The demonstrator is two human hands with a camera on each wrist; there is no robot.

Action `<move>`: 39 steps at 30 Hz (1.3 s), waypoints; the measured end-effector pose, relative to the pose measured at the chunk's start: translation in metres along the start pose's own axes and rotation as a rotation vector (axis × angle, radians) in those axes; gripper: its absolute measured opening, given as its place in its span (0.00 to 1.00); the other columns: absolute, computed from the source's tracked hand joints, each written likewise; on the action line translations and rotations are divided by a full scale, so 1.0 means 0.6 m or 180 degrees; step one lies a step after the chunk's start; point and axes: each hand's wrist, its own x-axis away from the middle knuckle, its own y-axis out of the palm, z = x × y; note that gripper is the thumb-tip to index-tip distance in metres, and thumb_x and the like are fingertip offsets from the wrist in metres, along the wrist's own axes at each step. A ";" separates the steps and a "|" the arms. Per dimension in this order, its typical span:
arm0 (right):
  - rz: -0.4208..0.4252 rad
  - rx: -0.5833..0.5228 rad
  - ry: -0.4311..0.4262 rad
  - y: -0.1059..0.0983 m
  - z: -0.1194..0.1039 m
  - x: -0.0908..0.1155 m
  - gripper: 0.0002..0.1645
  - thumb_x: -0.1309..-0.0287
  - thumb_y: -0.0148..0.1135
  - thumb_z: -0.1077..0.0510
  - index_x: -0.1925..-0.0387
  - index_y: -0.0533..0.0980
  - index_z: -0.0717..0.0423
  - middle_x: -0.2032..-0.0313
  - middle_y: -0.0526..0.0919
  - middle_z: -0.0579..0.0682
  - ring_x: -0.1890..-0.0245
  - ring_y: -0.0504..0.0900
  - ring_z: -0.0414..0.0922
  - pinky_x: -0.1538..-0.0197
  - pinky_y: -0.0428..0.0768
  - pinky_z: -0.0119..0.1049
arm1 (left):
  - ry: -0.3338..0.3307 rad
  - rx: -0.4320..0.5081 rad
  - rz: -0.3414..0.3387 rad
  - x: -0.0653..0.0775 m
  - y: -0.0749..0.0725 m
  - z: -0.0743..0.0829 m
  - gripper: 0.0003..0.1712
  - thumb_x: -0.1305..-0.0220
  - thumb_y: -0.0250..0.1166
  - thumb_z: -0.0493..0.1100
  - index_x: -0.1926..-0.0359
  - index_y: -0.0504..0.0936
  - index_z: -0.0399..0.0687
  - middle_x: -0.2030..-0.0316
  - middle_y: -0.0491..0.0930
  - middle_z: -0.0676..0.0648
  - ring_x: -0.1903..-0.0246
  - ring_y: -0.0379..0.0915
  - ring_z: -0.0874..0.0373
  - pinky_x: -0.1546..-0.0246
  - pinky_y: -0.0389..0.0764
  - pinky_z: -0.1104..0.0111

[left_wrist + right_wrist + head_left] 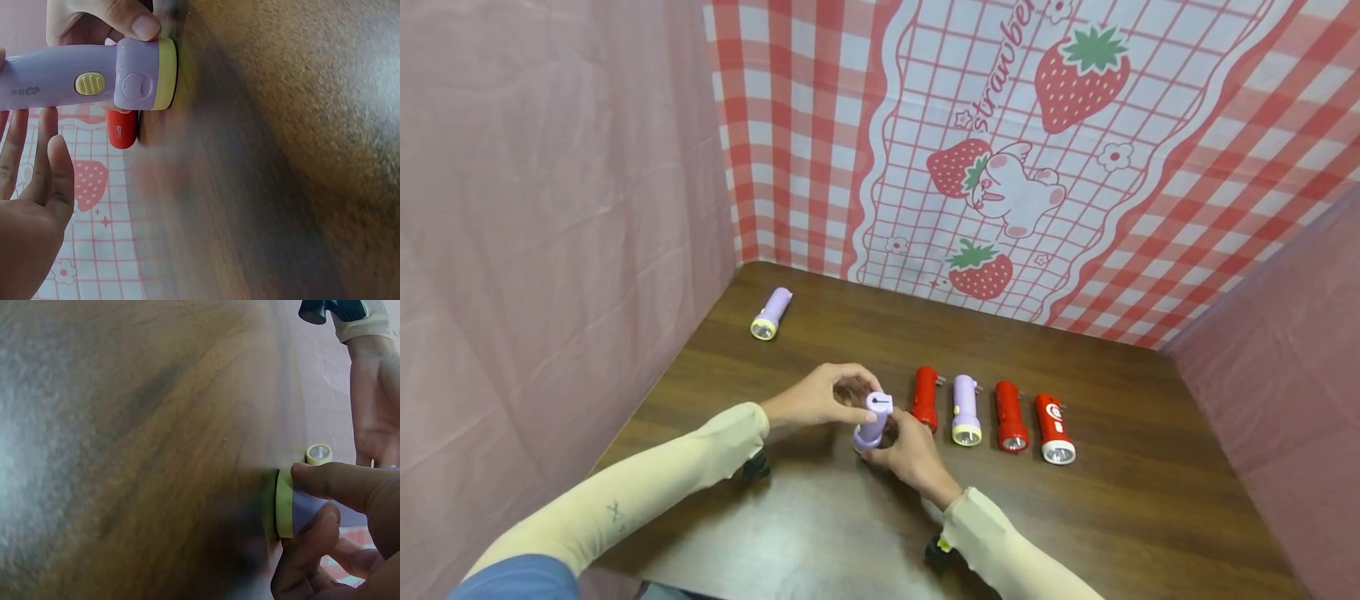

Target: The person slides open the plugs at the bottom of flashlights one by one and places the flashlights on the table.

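Note:
A lavender flashlight (872, 422) stands upright between both hands, its yellow-rimmed lens end down at the tabletop. My left hand (822, 398) holds its upper end between thumb and fingers. Low on the body, my right hand (913, 454) pinches the wide head, seen close up in the right wrist view with fingers (331, 481) at the yellow rim. A yellow slide switch (90, 84) shows on the flashlight's side in the left wrist view. Just beyond the right hand lies a red flashlight (926, 396), its lens end partly hidden by that hand.
To the right, another lavender flashlight (966, 410), a second red flashlight (1011, 417) and a red flashlight with a white rim (1055, 429) lie in a row. One more lavender flashlight (771, 313) lies at the back left of the wooden table (1120, 517). Curtains enclose the table.

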 end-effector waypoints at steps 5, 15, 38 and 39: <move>-0.0337 -0.0570 0.0255 -0.015 0.004 0.000 0.26 0.50 0.80 0.57 0.49 0.81 0.59 0.62 0.86 0.51 0.76 0.81 0.44 0.74 0.81 0.38 | 0.0016 -0.0001 -0.0005 -0.001 -0.001 -0.002 0.19 0.42 0.78 0.43 0.50 0.84 0.52 0.57 0.86 0.49 0.57 0.82 0.51 0.55 0.83 0.58; -0.0394 -0.0864 0.0445 -0.018 0.002 -0.001 0.23 0.46 0.78 0.56 0.51 0.81 0.60 0.67 0.84 0.51 0.82 0.77 0.42 0.81 0.78 0.36 | -0.0001 0.0103 -0.0189 0.000 -0.006 0.001 0.15 0.31 0.70 0.44 0.46 0.82 0.51 0.51 0.84 0.50 0.50 0.79 0.52 0.48 0.81 0.55; -0.0302 -0.0777 0.0457 -0.014 0.004 0.002 0.25 0.47 0.80 0.54 0.51 0.79 0.60 0.64 0.84 0.51 0.81 0.78 0.43 0.81 0.79 0.37 | -0.0266 0.0404 -0.0024 -0.008 0.006 0.006 0.12 0.28 0.66 0.45 0.49 0.85 0.45 0.53 0.85 0.47 0.53 0.77 0.52 0.55 0.80 0.53; -0.0300 -0.0775 0.0468 -0.013 0.004 0.003 0.26 0.47 0.80 0.54 0.51 0.79 0.60 0.64 0.84 0.51 0.81 0.78 0.43 0.81 0.79 0.37 | -0.0292 0.0429 -0.0013 -0.007 0.007 0.007 0.12 0.28 0.66 0.45 0.49 0.85 0.45 0.53 0.85 0.47 0.53 0.77 0.52 0.54 0.79 0.53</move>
